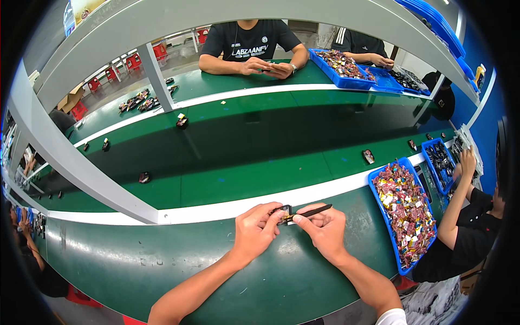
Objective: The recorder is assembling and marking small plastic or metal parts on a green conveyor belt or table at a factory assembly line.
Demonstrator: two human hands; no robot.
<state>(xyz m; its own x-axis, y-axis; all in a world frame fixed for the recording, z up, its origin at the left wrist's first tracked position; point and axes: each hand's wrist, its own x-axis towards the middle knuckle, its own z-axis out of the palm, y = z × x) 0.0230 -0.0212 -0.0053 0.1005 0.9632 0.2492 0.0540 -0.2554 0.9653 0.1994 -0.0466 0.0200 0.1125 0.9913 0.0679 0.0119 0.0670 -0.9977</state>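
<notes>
A long green table (162, 265) curves in front of me, and beyond a white strip runs a green conveyor belt (244, 151) with small dark parts scattered along it. My left hand (254, 230) and right hand (325, 230) meet just this side of the white strip, at about twelve o'clock from my wrists. The fingers of my left hand are closed around a small black and gold part (284, 214), thumb and forefinger pinching it. My right fingers are closed on a thin black tool (314, 211), whose tip touches the part and whose other end points toward two o'clock. At three o'clock from my hands a blue tray (379, 179) lies heaped with shiny coloured wrapped pieces. Just past it, at about two o'clock, a second blue tray (428, 145) holds dark parts, and a person in black beside me reaches a hand (467, 161) over it. Across the belt, at twelve o'clock, another person in a black shirt has both hands (268, 66) together on the far table, with a third blue tray (325, 73) at their side.
</notes>
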